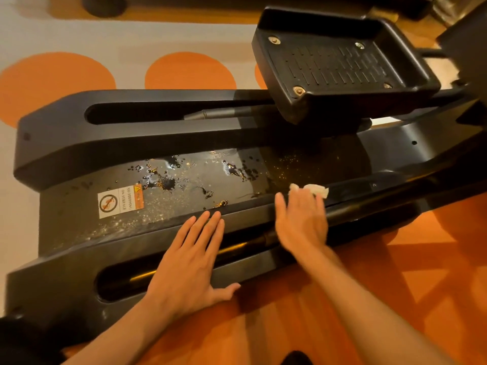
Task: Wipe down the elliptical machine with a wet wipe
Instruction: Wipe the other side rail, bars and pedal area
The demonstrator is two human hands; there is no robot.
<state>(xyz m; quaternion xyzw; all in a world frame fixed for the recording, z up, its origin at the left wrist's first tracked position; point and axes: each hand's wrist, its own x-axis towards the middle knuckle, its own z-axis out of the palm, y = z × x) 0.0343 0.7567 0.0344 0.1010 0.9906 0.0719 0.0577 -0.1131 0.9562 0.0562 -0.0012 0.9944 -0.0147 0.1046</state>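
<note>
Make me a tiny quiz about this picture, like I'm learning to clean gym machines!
1. True or false: the left hand is holding the wipe.
2. Where is the warning sticker? A: on the foot pedal. B: on the wet middle panel. C: on the orange floor.
3. Fill the gap: the wipe sits under the fingertips of the ____ hand.

Key: 1 false, it lies flat on the near rail; 2 B; 3 right hand.
</note>
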